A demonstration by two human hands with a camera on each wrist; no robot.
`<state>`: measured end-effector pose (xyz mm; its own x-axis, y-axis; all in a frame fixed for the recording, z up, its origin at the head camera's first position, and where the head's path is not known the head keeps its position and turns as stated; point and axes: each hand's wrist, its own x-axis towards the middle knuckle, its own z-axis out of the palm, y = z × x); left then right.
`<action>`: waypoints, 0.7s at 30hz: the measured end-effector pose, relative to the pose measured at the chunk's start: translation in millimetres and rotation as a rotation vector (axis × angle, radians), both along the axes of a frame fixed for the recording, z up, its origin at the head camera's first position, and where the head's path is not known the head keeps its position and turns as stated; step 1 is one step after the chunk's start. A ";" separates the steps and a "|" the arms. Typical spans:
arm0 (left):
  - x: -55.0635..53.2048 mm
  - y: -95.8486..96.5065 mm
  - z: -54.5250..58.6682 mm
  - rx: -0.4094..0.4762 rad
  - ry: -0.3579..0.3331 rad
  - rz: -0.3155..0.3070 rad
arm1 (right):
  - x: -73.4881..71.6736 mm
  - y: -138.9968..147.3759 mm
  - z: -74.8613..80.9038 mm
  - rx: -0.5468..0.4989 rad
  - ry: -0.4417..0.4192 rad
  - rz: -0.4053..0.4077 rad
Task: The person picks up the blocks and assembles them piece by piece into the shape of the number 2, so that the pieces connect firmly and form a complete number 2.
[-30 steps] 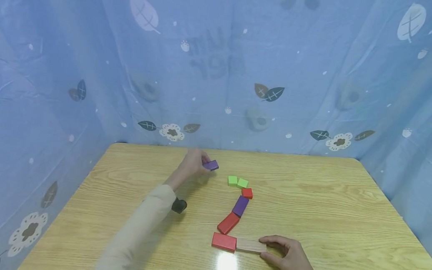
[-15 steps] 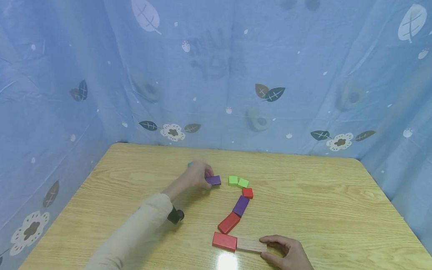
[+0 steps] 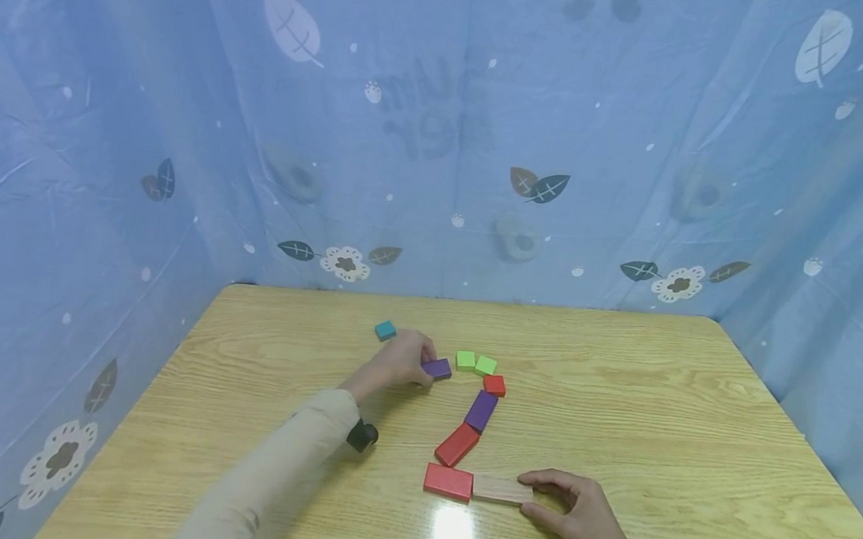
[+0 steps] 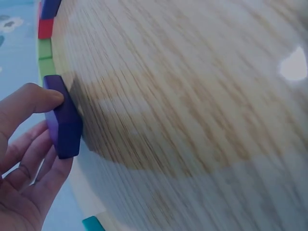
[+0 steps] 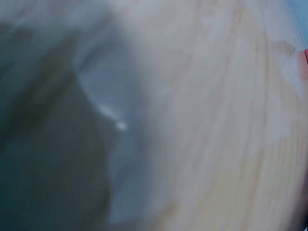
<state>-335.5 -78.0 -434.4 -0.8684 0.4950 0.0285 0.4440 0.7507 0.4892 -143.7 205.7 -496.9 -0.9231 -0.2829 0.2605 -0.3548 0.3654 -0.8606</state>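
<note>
My left hand [image 3: 400, 359] pinches a purple block [image 3: 437, 369] between thumb and fingers, just left of two light green blocks [image 3: 466, 361]. In the left wrist view, the thumb lies on one face of the purple block [image 4: 66, 115] and the fingers are behind it. My right hand [image 3: 581, 515] holds the right end of a plain wooden block [image 3: 500, 490] between thumb and fingers. That block lies end to end with a red block [image 3: 449, 482]. The right wrist view is blurred and does not show the fingers.
A curved row runs from the green blocks through a small red block [image 3: 494, 385], another purple block [image 3: 481, 411] and a tilted red block [image 3: 457, 445]. A teal block [image 3: 385, 331] sits behind my left hand. Blue patterned curtain [image 3: 441, 136] surrounds the wooden table [image 3: 655, 402].
My left hand has brought the purple block down and rightward, closer to the green blocks. The teal block has come into view behind it. My right hand has stayed still.
</note>
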 end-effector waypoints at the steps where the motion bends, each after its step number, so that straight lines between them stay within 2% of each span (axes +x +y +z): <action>1: -0.3 0.9 0.0 0.001 0.006 -0.003 | -0.3 0.3 -0.3 0.004 0.000 0.000; 15: -3.6 8.3 -2.7 0.015 -0.006 0.029 | -0.7 0.7 -0.6 0.010 -0.021 -0.006; 21: -5.2 9.9 -3.5 -0.001 -0.013 0.037 | -0.6 1.1 -0.7 -0.020 -0.029 0.004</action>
<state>-340.7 -68.2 -437.8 -0.8866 0.4622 0.0164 0.4091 0.7672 0.4939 -144.4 206.8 -497.6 -0.9294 -0.2813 0.2391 -0.3308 0.3468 -0.8777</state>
